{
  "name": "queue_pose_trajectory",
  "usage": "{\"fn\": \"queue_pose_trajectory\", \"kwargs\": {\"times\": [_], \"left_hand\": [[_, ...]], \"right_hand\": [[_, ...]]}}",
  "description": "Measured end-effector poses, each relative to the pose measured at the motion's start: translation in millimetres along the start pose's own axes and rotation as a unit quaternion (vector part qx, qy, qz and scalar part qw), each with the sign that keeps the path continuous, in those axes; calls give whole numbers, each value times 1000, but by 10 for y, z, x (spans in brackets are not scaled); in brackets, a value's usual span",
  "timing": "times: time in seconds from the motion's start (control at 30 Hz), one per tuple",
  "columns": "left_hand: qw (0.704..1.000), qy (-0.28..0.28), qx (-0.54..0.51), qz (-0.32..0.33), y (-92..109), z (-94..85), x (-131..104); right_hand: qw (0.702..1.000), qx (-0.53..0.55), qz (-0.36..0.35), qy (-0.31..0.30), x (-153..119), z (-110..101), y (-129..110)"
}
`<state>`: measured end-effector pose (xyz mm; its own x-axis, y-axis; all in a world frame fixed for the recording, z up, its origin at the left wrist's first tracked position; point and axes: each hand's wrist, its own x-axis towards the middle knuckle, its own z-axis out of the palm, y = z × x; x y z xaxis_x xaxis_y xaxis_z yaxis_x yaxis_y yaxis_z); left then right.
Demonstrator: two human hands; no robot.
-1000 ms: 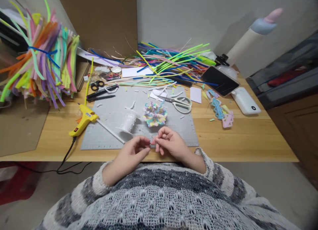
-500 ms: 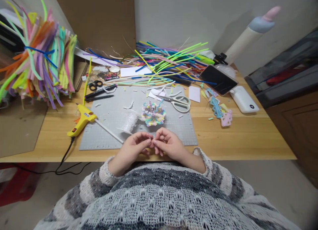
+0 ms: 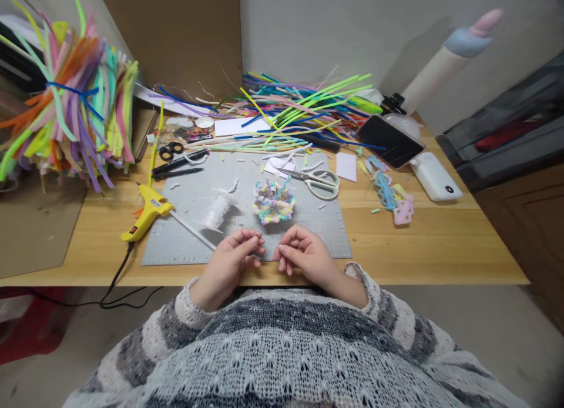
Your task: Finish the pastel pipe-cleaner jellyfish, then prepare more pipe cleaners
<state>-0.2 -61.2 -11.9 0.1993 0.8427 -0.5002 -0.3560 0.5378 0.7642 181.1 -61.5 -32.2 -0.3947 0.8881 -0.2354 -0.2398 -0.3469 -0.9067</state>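
Near the front edge of the grey cutting mat (image 3: 189, 202), my left hand (image 3: 235, 258) has its thumb against its curled fingertips. Facing it across a small gap is my right hand (image 3: 306, 254), also in a pinch. Whatever either hand holds is too fine to make out. Just beyond them stands a pastel ornament of twisted pipe cleaners (image 3: 274, 202), which neither hand touches. A spool of clear beaded string (image 3: 218, 211) lies on its side beyond my left hand.
A yellow glue gun (image 3: 147, 213) with a glue stick lies at left. Scissors (image 3: 324, 186), pens (image 3: 180, 171) and a phone (image 3: 390, 142) lie farther back. Pipe cleaners (image 3: 308, 111) heap along the wall; a tied bundle (image 3: 74, 108) stands at left.
My hands have drawn apart from fingertip contact, leaving a gap between them. The spool has shifted to the left and tilted. The pastel ornament stays in place.
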Motion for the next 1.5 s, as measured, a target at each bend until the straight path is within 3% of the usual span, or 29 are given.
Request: {"fn": "queue_pose_trajectory", "kwargs": {"times": [0.37, 0.63, 0.93, 1.17, 1.33, 1.43, 1.5], "left_hand": [[996, -57, -71, -19, 10, -88, -30], [992, 29, -120, 25, 76, -150, 35], [988, 75, -134, 29, 111, -122, 29], [983, 89, -160, 17, 109, -133, 54], [982, 66, -172, 34, 72, -159, 67], [985, 53, -161, 36, 66, -174, 71], [986, 43, -156, 33, 67, -185, 72]], "right_hand": [[993, -88, 62, -36, -91, 23, -19], [989, -117, 63, -68, -120, 6, -8], [985, -135, 75, -81, -156, -10, -24], [978, -188, 50, -79, -153, -56, -33], [958, -270, 19, -95, -168, -101, -184], [947, -315, -17, -67, -124, -219, -382], [935, -351, -56, 7, -25, -351, -549]]}}
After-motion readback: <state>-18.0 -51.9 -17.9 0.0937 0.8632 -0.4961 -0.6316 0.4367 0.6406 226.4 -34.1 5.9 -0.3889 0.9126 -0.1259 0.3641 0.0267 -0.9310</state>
